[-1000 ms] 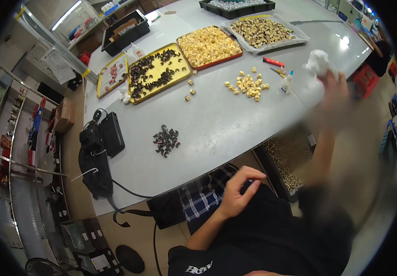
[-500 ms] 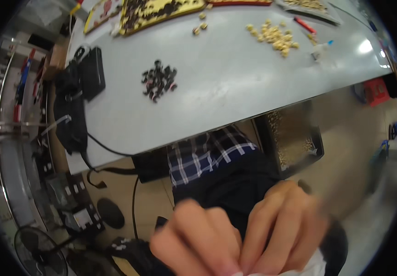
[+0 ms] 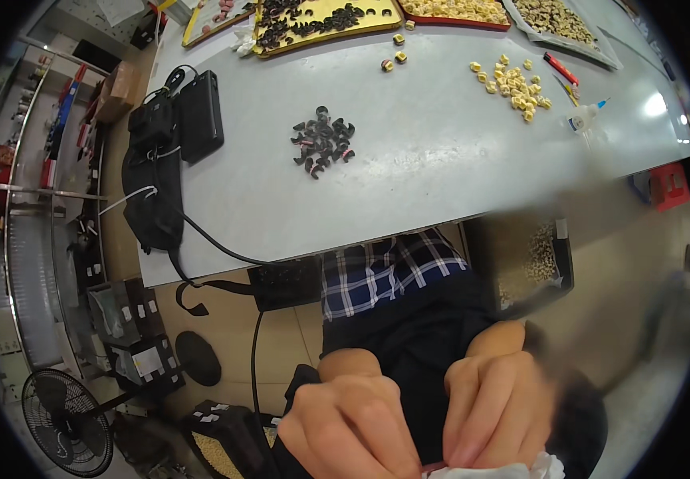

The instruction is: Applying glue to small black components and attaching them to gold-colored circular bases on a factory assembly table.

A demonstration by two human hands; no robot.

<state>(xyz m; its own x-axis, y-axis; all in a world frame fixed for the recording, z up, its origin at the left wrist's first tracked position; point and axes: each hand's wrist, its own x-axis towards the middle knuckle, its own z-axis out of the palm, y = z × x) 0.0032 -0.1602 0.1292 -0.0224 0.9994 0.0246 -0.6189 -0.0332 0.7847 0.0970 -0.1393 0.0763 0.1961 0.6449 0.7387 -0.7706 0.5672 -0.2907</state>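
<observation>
At the lower edge of the head view, close against my body, my left hand and my right hand are side by side. Both have their fingers curled and bent downward, the tips near each other. Crumpled white thin material shows below the right fingers. A small reddish sliver is visible between the hands. What the fingertips hold is cut off by the frame. On the grey table ahead lie a heap of small black curved pieces and a heap of small yellowish pieces.
Along the table's far side are a yellow tray of black pieces, a red tray and a clear bag-lined tray. A red-handled cutter and a small bottle lie right. A black power bank with cables sits left; a fan stands below.
The whole view has shifted, so the table and its things appear farther right. My hands stay together at the lower edge, slightly lower and less blurred, with a small gap now between them.
</observation>
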